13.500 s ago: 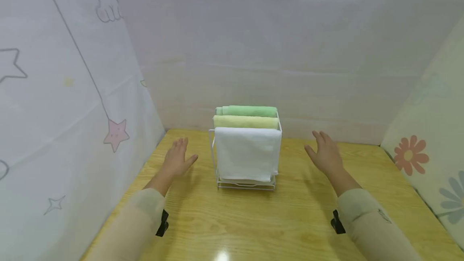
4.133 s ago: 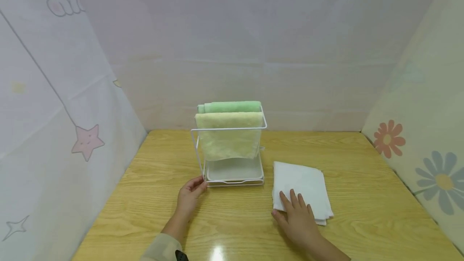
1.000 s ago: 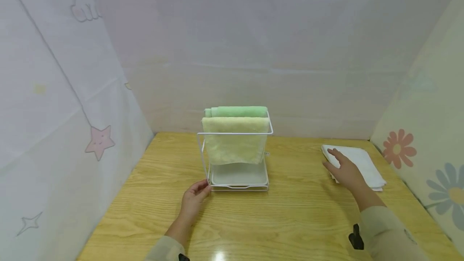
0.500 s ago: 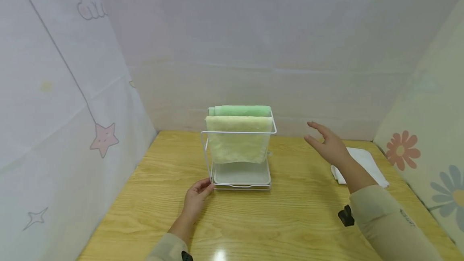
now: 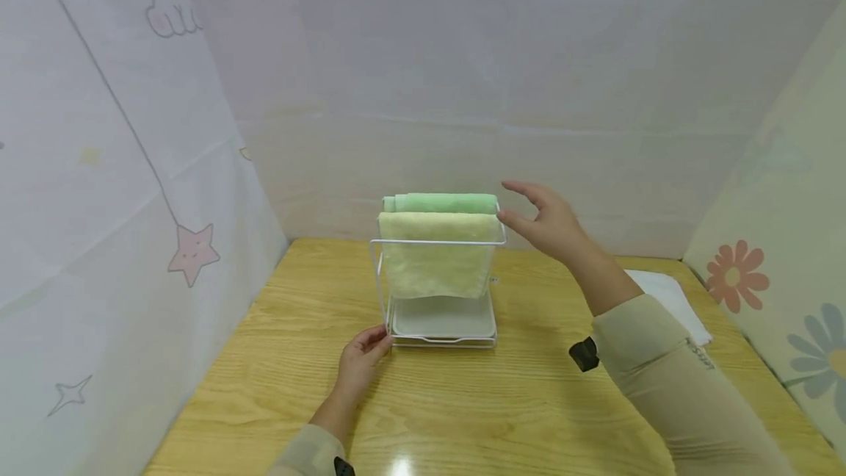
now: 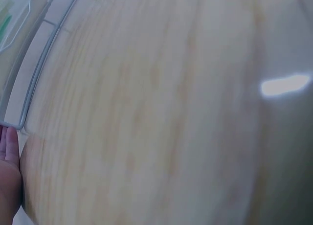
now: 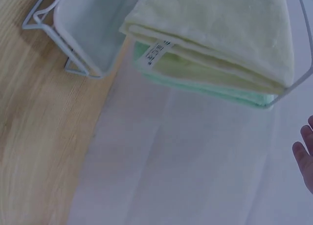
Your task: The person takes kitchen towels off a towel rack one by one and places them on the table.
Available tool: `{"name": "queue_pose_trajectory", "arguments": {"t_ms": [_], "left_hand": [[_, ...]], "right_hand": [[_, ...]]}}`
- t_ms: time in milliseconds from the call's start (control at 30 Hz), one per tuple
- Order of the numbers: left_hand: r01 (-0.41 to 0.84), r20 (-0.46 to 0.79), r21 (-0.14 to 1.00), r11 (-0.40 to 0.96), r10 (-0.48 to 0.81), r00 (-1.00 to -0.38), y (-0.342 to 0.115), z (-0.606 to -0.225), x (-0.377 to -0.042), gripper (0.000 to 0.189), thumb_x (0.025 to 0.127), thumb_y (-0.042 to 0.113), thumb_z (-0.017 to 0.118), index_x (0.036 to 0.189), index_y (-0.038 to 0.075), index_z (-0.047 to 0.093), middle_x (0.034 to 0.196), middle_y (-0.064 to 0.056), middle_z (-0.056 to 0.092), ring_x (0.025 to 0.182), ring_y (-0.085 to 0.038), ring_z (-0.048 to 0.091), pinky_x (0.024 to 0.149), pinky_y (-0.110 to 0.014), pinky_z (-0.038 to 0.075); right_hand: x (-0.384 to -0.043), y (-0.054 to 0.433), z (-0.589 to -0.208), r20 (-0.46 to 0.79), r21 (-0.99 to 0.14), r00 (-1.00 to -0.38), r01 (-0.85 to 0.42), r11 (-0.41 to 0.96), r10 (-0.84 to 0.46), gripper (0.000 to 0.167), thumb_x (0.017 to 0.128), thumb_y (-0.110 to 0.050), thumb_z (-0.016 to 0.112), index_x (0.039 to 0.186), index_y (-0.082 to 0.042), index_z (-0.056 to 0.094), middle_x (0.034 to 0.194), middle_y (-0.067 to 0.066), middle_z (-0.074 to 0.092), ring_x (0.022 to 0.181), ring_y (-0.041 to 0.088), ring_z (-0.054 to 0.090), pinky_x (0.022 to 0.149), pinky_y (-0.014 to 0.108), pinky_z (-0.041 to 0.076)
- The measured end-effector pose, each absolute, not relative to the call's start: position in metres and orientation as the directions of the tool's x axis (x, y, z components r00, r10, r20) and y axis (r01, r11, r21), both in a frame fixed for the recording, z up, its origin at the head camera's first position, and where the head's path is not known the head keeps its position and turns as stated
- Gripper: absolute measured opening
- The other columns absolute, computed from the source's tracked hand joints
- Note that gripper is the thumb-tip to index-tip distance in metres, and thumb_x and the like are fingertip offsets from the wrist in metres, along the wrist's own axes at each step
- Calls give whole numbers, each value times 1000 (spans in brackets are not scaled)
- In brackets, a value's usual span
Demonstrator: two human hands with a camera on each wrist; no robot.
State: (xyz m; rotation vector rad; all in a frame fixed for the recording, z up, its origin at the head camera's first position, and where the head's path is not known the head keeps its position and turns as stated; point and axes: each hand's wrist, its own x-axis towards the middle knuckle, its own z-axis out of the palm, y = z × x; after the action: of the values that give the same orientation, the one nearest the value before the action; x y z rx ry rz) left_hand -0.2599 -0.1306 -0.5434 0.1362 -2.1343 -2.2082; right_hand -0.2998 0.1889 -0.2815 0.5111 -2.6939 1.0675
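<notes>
A white wire towel rack (image 5: 438, 242) stands on the table with a yellow towel (image 5: 436, 259) and, behind it, a green towel (image 5: 452, 203) draped over its bars. Its front bar is bare, and a white tray (image 5: 443, 316) sits in its base. My left hand (image 5: 360, 360) holds the rack's front left bottom corner between thumb and fingers. Up at the rack's top right, my right hand (image 5: 548, 222) is spread, thumb right at the yellow towel's end and fingers apart from it. The right wrist view shows a tag on the towels' edge.
A folded white towel (image 5: 667, 300) lies at the right of the wooden table (image 5: 489, 410), partly hidden behind my right forearm. Printed cloth (image 5: 396, 79) walls in the back and both sides.
The white towel went from the rack's front bar to the table's right side. My right hand then left it and moved up and left to the rack, while my left hand stayed at the corner.
</notes>
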Motion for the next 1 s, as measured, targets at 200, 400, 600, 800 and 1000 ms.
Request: {"name": "queue_pose_trajectory", "arguments": {"t_ms": [200, 400, 600, 800, 1000], "left_hand": [[-2, -5, 999, -32, -108, -994, -127, -542, -261, 38, 91, 8, 69, 123, -11, 59, 119, -23, 65, 87, 0, 62, 79, -14, 54], [5, 1, 999, -42, -92, -996, -121, -543, -264, 37, 91, 8, 69, 123, -10, 60, 120, -23, 64, 90, -2, 63, 81, -14, 54], [0, -1, 1000, -12, -103, -995, -119, -550, -266, 35, 91, 8, 69, 121, -8, 61, 119, -22, 65, 90, -2, 63, 81, -14, 54], [18, 18, 1000, -1, -97, -995, -119, -548, -265, 36, 91, 9, 69, 120, -10, 61, 119, -24, 65, 89, 0, 63, 79, -13, 54], [14, 13, 1000, -12, -95, -995, -119, -546, -263, 37, 91, 9, 68, 121, -11, 60, 119, -25, 65, 88, 0, 62, 78, -12, 54]], "right_hand": [[-309, 158, -274, 285, -584, -889, -458, 671, -359, 58, 94, -35, 66, 146, -17, 47, 152, 6, 44, 145, 30, 33, 117, 56, 31], [-318, 141, -271, 173, -608, -895, -425, 670, -411, 61, 91, -31, 70, 146, -16, 46, 151, 6, 46, 143, 30, 36, 115, 52, 36], [-326, 136, -276, 75, -643, -915, -348, 682, -397, 62, 91, -30, 71, 146, -17, 46, 148, 8, 49, 139, 28, 43, 112, 47, 41], [-330, 133, -278, 58, -651, -921, -328, 684, -386, 56, 90, -28, 72, 141, -17, 52, 141, 9, 57, 133, 27, 51, 110, 45, 44], [-334, 131, -277, 9, -631, -918, -313, 710, -397, 50, 90, -27, 73, 136, -16, 58, 140, 8, 58, 132, 27, 51, 110, 44, 44]]}}
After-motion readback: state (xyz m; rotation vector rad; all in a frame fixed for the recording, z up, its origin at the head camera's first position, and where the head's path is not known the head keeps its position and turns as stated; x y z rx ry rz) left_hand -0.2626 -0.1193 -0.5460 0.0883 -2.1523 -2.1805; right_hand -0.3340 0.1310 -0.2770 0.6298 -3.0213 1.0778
